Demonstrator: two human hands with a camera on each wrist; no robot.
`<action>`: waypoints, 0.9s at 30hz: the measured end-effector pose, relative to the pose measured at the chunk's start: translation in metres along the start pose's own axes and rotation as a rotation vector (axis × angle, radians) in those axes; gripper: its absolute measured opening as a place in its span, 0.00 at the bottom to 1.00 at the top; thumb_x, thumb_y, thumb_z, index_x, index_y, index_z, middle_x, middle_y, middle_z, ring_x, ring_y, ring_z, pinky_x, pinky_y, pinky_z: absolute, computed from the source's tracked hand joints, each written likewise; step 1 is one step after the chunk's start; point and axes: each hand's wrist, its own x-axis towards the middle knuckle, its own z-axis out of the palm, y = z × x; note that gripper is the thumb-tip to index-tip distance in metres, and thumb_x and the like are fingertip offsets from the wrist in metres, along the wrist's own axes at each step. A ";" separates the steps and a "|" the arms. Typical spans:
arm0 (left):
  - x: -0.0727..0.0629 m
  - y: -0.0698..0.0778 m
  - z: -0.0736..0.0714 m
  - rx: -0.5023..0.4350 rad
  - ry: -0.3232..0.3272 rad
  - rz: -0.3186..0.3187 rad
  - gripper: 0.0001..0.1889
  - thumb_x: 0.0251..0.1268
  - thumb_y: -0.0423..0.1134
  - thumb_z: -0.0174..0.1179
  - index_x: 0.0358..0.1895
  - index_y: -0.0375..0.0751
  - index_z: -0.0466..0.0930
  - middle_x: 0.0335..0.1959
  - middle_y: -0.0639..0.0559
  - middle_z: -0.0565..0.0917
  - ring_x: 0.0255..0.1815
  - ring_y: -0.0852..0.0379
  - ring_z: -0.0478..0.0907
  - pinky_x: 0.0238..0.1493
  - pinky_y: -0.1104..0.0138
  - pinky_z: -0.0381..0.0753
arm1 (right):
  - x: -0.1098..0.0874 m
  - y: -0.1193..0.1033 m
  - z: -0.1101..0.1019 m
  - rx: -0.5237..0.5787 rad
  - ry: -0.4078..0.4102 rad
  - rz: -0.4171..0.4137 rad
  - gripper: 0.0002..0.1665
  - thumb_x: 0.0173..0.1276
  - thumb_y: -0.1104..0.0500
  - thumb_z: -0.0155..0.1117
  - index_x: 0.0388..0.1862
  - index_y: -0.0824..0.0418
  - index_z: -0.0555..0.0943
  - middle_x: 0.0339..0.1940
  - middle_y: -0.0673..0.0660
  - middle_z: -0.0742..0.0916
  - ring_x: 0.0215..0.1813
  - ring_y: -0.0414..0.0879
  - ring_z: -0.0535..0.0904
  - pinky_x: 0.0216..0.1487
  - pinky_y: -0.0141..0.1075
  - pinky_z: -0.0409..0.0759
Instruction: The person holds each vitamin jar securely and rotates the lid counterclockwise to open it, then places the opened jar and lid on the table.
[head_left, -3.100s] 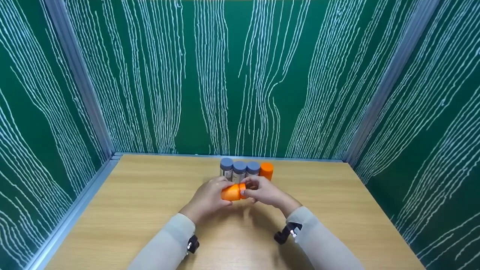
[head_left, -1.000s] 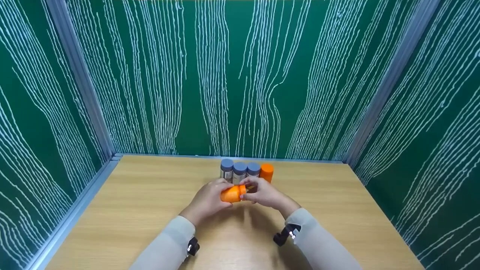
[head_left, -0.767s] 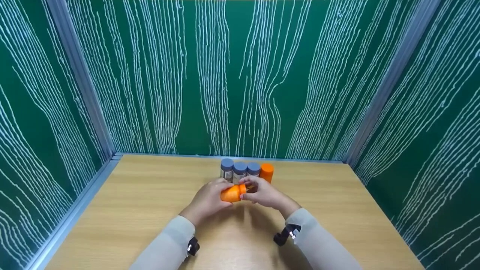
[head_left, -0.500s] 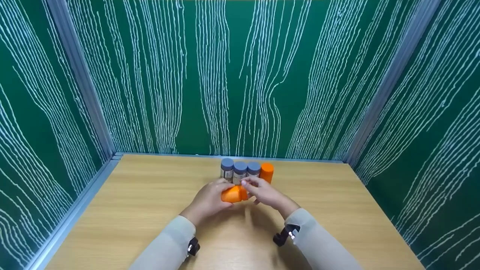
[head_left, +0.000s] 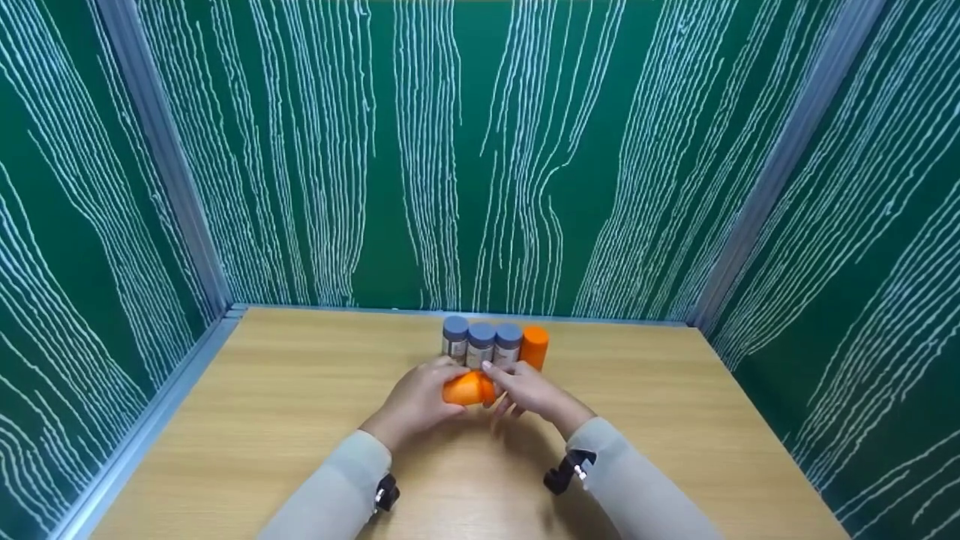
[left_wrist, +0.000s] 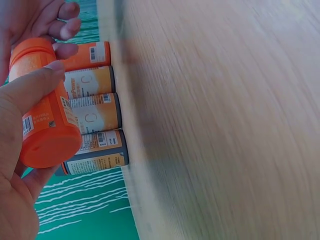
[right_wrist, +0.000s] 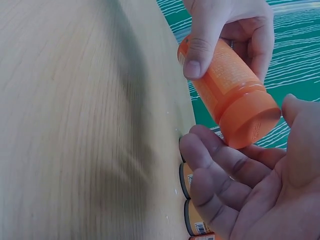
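Observation:
My left hand [head_left: 416, 397] holds an orange pill bottle [head_left: 463, 390] by its body, tipped on its side above the table with its orange cap [right_wrist: 250, 119] toward the right. In the right wrist view, the left thumb presses along the label. My right hand [head_left: 534, 394] is at the cap, its thumb tip right at the cap's edge and a forefinger just below it. The other right fingers spread loosely, away from the bottle. In the left wrist view the bottle's base [left_wrist: 52, 150] faces the camera, and the right thumb is hidden.
Behind the hands, three grey-capped bottles [head_left: 481, 335] and another orange bottle [head_left: 535, 346] stand upright in a close row. A green wall [head_left: 465, 150] with white wavy lines rises behind the wooden table [head_left: 322, 360]; metal posts [head_left: 757, 202] mark the corners.
The right fingers, which pinched the cap about a second ago, have loosened and swung downward, with the thumb turned over the cap's top. The left hand and bottle have hardly moved.

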 end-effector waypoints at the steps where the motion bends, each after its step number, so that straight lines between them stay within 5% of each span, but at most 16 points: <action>1: 0.000 0.000 0.000 -0.002 -0.001 0.002 0.31 0.65 0.44 0.85 0.71 0.43 0.89 0.63 0.48 0.89 0.58 0.48 0.86 0.70 0.50 0.89 | 0.000 0.000 0.000 0.003 -0.005 -0.005 0.39 0.87 0.26 0.54 0.57 0.58 0.88 0.49 0.62 0.96 0.47 0.64 0.95 0.45 0.44 0.93; 7: -0.001 -0.002 0.000 0.007 0.006 0.025 0.31 0.65 0.42 0.86 0.70 0.42 0.89 0.62 0.46 0.89 0.57 0.47 0.86 0.69 0.49 0.89 | 0.000 -0.001 0.000 -0.005 -0.026 -0.065 0.29 0.87 0.38 0.64 0.69 0.58 0.86 0.48 0.57 0.93 0.48 0.66 0.93 0.45 0.46 0.93; 14: -0.003 -0.004 0.001 0.007 0.012 0.040 0.31 0.64 0.41 0.86 0.70 0.41 0.89 0.61 0.46 0.89 0.57 0.47 0.86 0.69 0.49 0.90 | -0.004 -0.002 -0.003 -0.028 -0.055 -0.110 0.25 0.83 0.44 0.73 0.70 0.54 0.84 0.52 0.56 0.91 0.57 0.70 0.87 0.51 0.49 0.92; 21: -0.003 -0.002 0.001 -0.008 -0.003 0.003 0.31 0.67 0.43 0.84 0.72 0.43 0.88 0.65 0.47 0.88 0.61 0.47 0.85 0.72 0.50 0.88 | -0.003 0.001 -0.005 -0.047 -0.044 -0.180 0.24 0.78 0.53 0.79 0.69 0.54 0.85 0.60 0.59 0.89 0.56 0.57 0.84 0.55 0.54 0.93; 27: -0.003 -0.001 0.001 -0.016 0.003 0.000 0.31 0.68 0.43 0.84 0.72 0.44 0.88 0.65 0.48 0.89 0.60 0.49 0.85 0.72 0.51 0.89 | -0.002 0.002 -0.005 -0.040 -0.027 -0.177 0.28 0.81 0.45 0.75 0.75 0.51 0.83 0.66 0.59 0.88 0.58 0.55 0.84 0.55 0.52 0.92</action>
